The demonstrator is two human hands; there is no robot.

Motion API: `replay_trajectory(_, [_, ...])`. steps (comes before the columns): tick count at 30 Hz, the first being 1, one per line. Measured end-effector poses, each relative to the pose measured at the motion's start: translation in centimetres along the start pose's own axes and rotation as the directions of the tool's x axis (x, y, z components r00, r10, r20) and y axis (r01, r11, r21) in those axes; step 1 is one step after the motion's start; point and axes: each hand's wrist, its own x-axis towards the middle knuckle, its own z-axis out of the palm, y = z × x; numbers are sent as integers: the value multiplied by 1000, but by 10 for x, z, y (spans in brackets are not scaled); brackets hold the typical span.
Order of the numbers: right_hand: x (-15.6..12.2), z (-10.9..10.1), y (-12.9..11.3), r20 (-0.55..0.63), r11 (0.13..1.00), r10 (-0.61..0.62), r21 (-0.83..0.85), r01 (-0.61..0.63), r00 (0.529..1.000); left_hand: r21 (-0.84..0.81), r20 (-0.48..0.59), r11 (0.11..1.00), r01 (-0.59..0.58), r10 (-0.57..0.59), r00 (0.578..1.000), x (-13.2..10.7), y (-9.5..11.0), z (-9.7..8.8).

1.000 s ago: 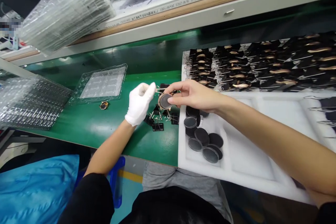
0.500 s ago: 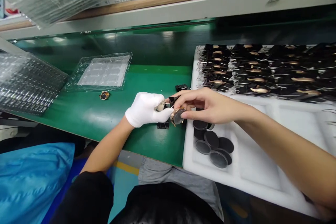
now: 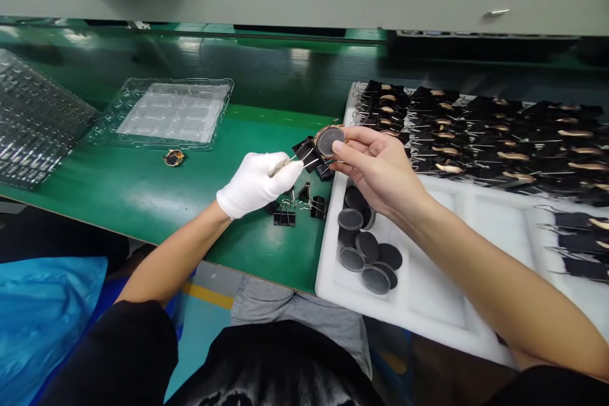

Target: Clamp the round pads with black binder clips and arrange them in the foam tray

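My left hand, in a white glove, pinches the wire handles of a black binder clip. Bare, my right hand holds a round gold-rimmed watch case with a dark disc against its face, thumb on the disc. The clip's jaws are right beside the case's left edge; whether they grip it I cannot tell. Below my hands, several loose binder clips lie on the green table. Dark round discs are piled in the white foam tray, under my right forearm.
Rows of clipped gold-rimmed pieces fill the tray's far part. On the left, another watch case lies before a clear plastic tray, beside stacked clear trays. A shelf edge spans the back.
Both hands have risen away from the table's front edge, with the clip and the watch case. The disc's face now shows more fully, and the loose clips below are uncovered. The view has shifted.
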Motion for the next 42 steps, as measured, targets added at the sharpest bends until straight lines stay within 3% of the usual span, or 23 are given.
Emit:
replay_trajectory(7, [0,2,9,-3,995,-91,-32,91,996,-43,3,999,14,-14,1000,0,-2,3])
replay_trajectory(16, [6,-7,11,86,998,-15,-67,21,996,33,-43,997,-77,78,996,0,-9,7])
replay_trajectory(21, [5,-4,14,82,993,-79,-86,86,994,51,-73,995,-85,89,993,-2,-8,11])
replay_trajectory(31, [5,-5,14,80,996,90,21,-92,993,11,74,1000,24,-25,997,3,-10,0])
replay_trajectory(35, [1,0,14,62,999,16,-29,-14,998,-86,-19,995,58,-60,998,2,-12,0])
replay_trajectory(39, [-2,4,10,12,995,-83,-61,84,996,-299,68,953,45,-25,997,1,-15,-4])
replay_trajectory(42, [2,0,4,-56,995,-89,-55,86,994,-171,39,985,-21,28,999,3,-18,-12])
